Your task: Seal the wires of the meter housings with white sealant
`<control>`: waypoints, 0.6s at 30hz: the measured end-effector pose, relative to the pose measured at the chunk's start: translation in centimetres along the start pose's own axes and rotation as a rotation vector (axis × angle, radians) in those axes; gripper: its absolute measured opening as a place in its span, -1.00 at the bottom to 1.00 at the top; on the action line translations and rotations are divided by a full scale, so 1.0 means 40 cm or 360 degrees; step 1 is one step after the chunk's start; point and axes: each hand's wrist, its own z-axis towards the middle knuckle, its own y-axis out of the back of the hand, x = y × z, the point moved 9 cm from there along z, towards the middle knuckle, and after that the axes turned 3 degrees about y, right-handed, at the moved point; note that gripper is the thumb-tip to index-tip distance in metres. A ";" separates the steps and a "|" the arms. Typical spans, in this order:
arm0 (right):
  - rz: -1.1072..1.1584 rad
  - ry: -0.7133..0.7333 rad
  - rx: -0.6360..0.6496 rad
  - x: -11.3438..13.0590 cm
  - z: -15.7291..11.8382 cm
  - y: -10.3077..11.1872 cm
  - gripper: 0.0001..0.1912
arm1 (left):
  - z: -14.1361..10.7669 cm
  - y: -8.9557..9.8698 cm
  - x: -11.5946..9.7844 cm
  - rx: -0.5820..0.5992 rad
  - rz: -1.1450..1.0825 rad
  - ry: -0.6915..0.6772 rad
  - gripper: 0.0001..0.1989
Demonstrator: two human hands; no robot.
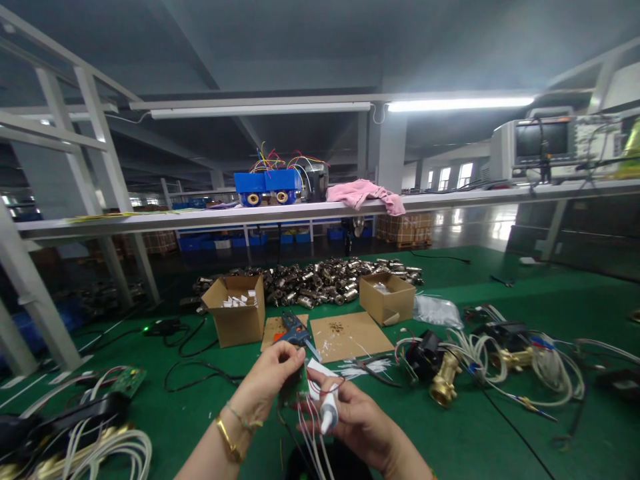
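Note:
My right hand [363,420] is wrapped round a white squeeze tube [329,408] whose pointed nozzle aims down toward me. Thin white wires [311,433] and a red one run beside the tube, close to the same fingers. My left hand [273,373] is closed in a pinch just left of the tube, over the upper end of the wires; whatever lies between its fingertips is too small to make out. Below both hands sits a dark object [325,463], mostly hidden. Right beyond my left fingers lies a blue and black glue gun [295,330].
Two cardboard boxes [235,323] [387,300] stand before a heap of metal fittings [320,280]. A cardboard sheet [350,337], cable ties [367,368] and pliers [377,370] lie ahead. Wired brass valves [444,380] are at right, another wired assembly [75,433] at left. A shelf [200,217] spans above.

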 end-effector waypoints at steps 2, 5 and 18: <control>0.0033 0.0014 0.0013 0.003 -0.001 -0.002 -0.75 | -0.007 -0.001 -0.005 0.0018 -0.0058 0.0007 -0.40; 0.0086 0.0030 0.0038 0.006 -0.003 -0.004 -0.75 | -0.015 -0.005 -0.016 0.0058 -0.0132 0.0017 -0.37; 0.0285 0.0108 0.0009 0.004 -0.005 0.016 -0.64 | -0.028 0.006 0.000 -0.0032 -0.0006 -0.0142 -0.34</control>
